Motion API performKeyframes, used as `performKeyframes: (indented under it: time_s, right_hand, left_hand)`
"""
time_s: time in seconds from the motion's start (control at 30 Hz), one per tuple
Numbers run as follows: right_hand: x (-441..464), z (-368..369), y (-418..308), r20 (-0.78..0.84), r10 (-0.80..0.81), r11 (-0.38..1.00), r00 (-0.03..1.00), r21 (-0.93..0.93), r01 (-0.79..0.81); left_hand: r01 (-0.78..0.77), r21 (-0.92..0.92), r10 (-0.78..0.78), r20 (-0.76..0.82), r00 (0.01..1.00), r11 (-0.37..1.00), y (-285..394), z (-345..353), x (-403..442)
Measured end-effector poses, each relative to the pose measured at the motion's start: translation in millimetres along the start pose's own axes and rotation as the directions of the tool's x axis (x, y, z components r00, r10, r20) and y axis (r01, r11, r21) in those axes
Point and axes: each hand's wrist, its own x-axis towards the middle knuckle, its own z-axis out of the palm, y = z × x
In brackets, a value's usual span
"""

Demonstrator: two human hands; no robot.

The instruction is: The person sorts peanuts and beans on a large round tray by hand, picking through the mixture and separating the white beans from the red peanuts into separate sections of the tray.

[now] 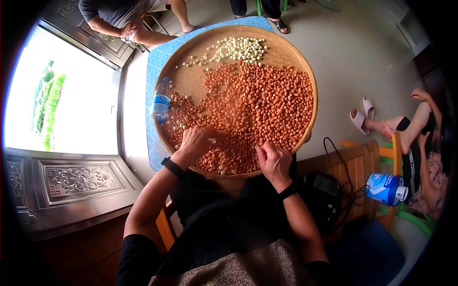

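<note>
A wide round woven tray (191,78) holds a broad layer of reddish-brown seeds (281,102), which look like lotus seeds with their skins on. Pale, cream-green seeds (241,49) are heaped at its far side, and a few more lie scattered among the brown ones at the left. Over the near left part of the layer, my left hand (194,143) has its fingers bent together, a small pale spot at their tips. My right hand (275,163) is at the near rim, thumb and forefinger pinched; whatever they hold is too small to make out.
A water bottle (161,101) lies inside the tray's left edge. Beneath the tray is a blue-covered table (156,62). A wooden bench (365,164) at the right carries a black bag (320,195), a cable and a blue bottle (381,188). Other people sit around.
</note>
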Motion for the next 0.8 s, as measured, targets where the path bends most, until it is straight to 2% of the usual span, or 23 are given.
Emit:
performKeyframes:
  time_s: [0.2,0.27,0.3,0.33,0.4,0.53,0.6,0.67,0.7,0.73,0.77,0.8]
  right_hand:
    - [0.8,-0.4,-0.5,0.006,0.004,1.000,1.000,0.009,-0.004]
    - [0.5,-0.3,-0.5,0.008,-0.001,1.000,1.000,0.003,0.001]
    - [0.7,-0.6,-0.1,0.007,-0.006,1.000,1.000,-0.005,0.006]
    - [0.5,-0.1,0.5,0.003,-0.009,1.000,1.000,-0.009,0.009]
    - [-0.6,1.1,1.0,0.013,0.009,1.000,1.000,0.004,-0.009]
    - [-1.0,1.6,1.6,0.006,0.008,1.000,1.000,0.014,-0.008]
    - [0.1,0.3,0.5,-0.003,-0.007,1.000,1.000,0.006,0.007]
    - [-0.8,-0.3,1.1,0.028,0.003,1.000,1.000,-0.015,-0.002]
    - [-0.9,0.2,1.6,0.030,0.002,1.000,1.000,-0.014,-0.002]
    - [-1.2,1.3,2.0,0.016,0.002,1.000,1.000,-0.010,-0.002]
    - [-1.3,2.2,2.0,0.003,0.002,1.000,1.000,-0.004,-0.002]
    - [-1.3,2.3,1.7,0.006,0.002,1.000,1.000,-0.002,-0.002]
  left_hand:
    - [0.072,0.015,-0.072,-0.031,0.997,0.997,-15.6,8.0,-2.8]
    - [-0.009,0.042,0.012,-0.075,0.997,0.999,-12.0,12.9,-2.6]
    - [0.013,0.010,-0.013,-0.001,1.000,1.000,-4.8,10.3,-1.6]
    - [0.009,0.010,-0.009,-0.006,1.000,1.000,-2.8,12.6,-0.8]
    - [0.022,0.129,-0.025,0.019,1.000,0.991,-0.7,15.9,-0.2]
    - [-0.001,0.120,-0.007,0.067,0.998,0.993,-0.7,9.7,0.3]
    - [0.038,0.154,-0.050,0.072,0.996,0.987,-10.3,5.7,4.7]
    - [0.155,0.025,-0.156,0.058,0.986,0.988,-19.6,-7.1,11.2]
    - [0.127,-0.042,-0.129,-0.050,0.990,0.991,-28.4,-16.5,18.4]
    - [0.121,-0.186,-0.161,-0.217,0.963,0.975,-36.1,-23.5,26.2]
    - [0.165,-0.333,-0.280,-0.335,0.900,0.929,-45.4,-29.4,34.0]
    - [0.219,-0.507,-0.436,-0.360,0.825,0.834,-43.3,-44.2,39.3]
